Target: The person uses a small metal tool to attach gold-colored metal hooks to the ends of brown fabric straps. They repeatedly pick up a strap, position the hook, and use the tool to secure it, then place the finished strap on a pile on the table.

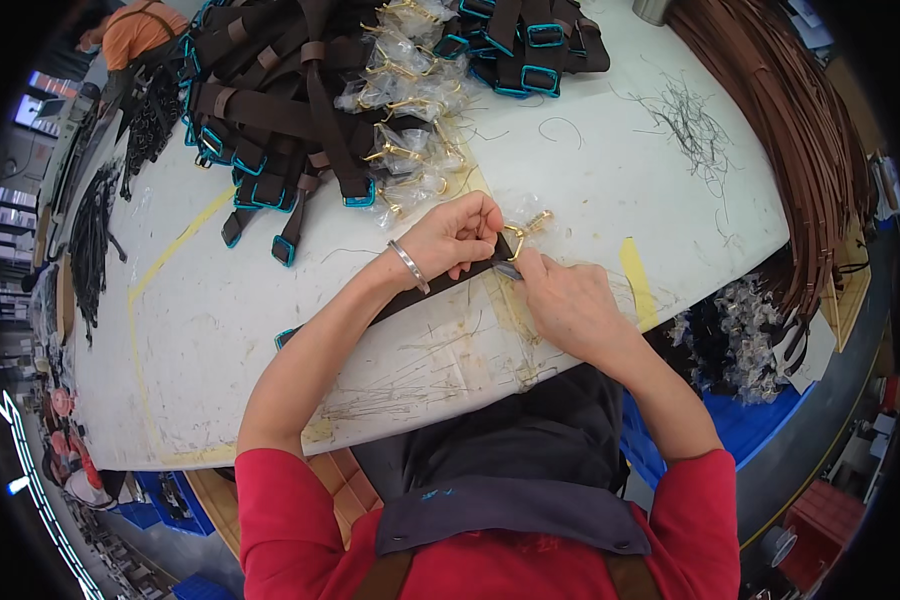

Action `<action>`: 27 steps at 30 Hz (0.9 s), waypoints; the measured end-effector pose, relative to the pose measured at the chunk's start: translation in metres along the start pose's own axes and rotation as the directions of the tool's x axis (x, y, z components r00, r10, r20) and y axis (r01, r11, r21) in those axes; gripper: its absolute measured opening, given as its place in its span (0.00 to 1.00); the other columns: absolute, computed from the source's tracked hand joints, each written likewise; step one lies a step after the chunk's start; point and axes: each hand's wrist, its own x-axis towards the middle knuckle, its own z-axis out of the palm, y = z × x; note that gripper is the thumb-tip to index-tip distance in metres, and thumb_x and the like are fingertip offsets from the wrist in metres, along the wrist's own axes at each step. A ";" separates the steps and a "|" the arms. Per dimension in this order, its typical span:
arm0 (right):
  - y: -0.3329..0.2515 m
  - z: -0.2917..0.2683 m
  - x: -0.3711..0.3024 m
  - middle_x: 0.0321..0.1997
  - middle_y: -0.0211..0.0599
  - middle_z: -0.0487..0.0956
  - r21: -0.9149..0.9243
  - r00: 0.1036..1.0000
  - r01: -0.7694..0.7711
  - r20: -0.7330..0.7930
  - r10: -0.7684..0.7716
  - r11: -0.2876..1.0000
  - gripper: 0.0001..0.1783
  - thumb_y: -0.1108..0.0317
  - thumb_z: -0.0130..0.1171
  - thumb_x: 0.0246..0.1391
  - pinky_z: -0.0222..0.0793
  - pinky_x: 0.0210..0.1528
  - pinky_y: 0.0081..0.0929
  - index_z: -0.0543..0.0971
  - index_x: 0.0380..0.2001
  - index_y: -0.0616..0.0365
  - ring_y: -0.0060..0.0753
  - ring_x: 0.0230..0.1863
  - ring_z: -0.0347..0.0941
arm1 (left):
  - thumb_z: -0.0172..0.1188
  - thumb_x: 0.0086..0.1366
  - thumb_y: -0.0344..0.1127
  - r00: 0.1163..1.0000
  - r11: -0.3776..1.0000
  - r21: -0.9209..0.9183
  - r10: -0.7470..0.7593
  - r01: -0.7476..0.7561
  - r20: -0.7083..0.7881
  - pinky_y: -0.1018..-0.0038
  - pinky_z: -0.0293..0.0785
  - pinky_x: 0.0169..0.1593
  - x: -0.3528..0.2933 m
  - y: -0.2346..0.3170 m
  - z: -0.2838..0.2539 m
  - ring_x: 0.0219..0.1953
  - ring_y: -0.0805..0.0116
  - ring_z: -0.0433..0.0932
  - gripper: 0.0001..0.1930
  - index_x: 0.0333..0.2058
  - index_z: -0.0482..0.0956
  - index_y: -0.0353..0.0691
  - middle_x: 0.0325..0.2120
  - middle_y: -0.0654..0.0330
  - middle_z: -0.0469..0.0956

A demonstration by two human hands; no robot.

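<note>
My left hand [455,238], a metal bangle at its wrist, is closed in a pinch on the end of a dark brown strap [457,280]. The strap runs under my left forearm to a teal-edged buckle [285,338]. At the pinched end sits a gold metal ring [515,238], with a gold snap hook [538,222] partly in clear plastic beyond it. My right hand [573,303] is closed just right of the ring. From its fingers a small grey tool [507,270] pokes out against the strap end; its kind is mostly hidden.
Brown straps with teal-edged buckles [270,120] are heaped at the far left, beside plastic-wrapped gold hooks [410,150]. Long brown strips [770,90] hang over the right edge. Thread scraps [690,125] lie on the white table [570,180]. A blue bin [760,430] stands below right.
</note>
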 end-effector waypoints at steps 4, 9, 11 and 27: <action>0.002 0.002 0.000 0.22 0.43 0.75 -0.022 0.999 0.032 -0.029 -0.033 0.999 0.09 0.75 0.50 0.44 0.66 0.21 0.41 0.63 0.30 0.61 0.48 0.21 0.75 | 0.54 0.57 0.23 1.000 1.000 -0.008 0.000 0.000 -0.010 0.87 0.61 0.19 0.000 0.001 0.002 0.21 0.86 0.63 0.09 0.35 0.65 0.42 0.22 0.70 0.68; 0.001 -0.003 -0.003 0.23 0.45 0.76 0.062 0.999 0.037 0.016 -0.038 0.997 0.11 0.71 0.52 0.45 0.67 0.22 0.42 0.64 0.31 0.61 0.50 0.22 0.75 | 0.55 0.58 0.27 0.999 0.999 -0.038 -0.022 0.020 -0.046 0.87 0.65 0.22 0.004 0.011 -0.002 0.23 0.84 0.67 0.07 0.34 0.67 0.41 0.24 0.68 0.71; -0.006 -0.010 -0.007 0.24 0.46 0.77 0.151 0.995 0.032 0.091 -0.046 0.988 0.13 0.68 0.54 0.46 0.67 0.22 0.43 0.65 0.33 0.61 0.50 0.22 0.75 | 0.56 0.59 0.31 0.988 0.990 -0.137 -0.039 0.018 -0.150 0.84 0.69 0.25 0.010 0.035 -0.001 0.25 0.81 0.70 0.07 0.35 0.69 0.40 0.26 0.66 0.74; 0.062 -0.027 0.040 0.16 0.46 0.70 0.536 0.980 -0.183 0.035 0.195 0.824 0.13 0.64 0.54 0.50 0.60 0.25 0.34 0.73 0.22 0.66 0.39 0.19 0.65 | 0.62 0.52 0.39 0.972 0.373 0.919 0.143 0.123 -0.188 0.67 0.70 0.40 -0.104 -0.003 -0.016 0.39 0.56 0.73 0.22 0.45 0.69 0.39 0.36 0.55 0.71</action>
